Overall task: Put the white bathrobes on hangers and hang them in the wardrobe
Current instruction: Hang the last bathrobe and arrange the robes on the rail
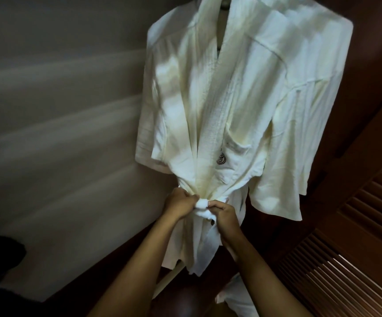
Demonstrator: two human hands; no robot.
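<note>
A white bathrobe hangs upright in front of me, its collar at the top of the frame and a dark round logo on the chest pocket. The hanger itself is hidden under the fabric. The robe's belt is knotted at the waist. My left hand pinches the belt on the left side of the knot. My right hand grips the belt on the right side of the knot. Both sleeves hang down at the sides.
A pale wall runs along the left. Dark brown wardrobe wood stands behind the robe, with a louvred door at the lower right. Some white fabric lies low beneath my right forearm.
</note>
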